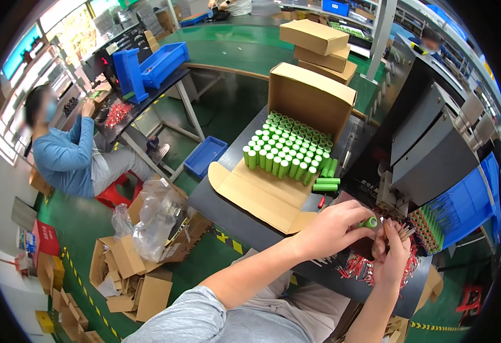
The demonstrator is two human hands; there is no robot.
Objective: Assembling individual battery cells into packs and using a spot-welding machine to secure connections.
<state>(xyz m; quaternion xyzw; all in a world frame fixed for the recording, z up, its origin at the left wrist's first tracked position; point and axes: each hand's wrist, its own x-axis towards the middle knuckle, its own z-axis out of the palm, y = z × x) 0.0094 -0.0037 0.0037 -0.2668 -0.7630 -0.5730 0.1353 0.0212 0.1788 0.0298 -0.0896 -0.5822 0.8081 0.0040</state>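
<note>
Here we watch the left grip (335,227) pinching a green cell (369,222), held just left of the right grip (392,251), whose fingers close on a bunch of thin pale strands (406,231)! Below both grips we spot red wires (356,268) heaped on the dark desk (216,204), and beyond the left grip we have rows of green cells (283,169) standing in an open cardboard box (310,94), a few lying beside them

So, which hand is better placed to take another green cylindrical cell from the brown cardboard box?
Probably the left hand: it is nearer the box, though holding a green cell; the right hand is farther.
</note>
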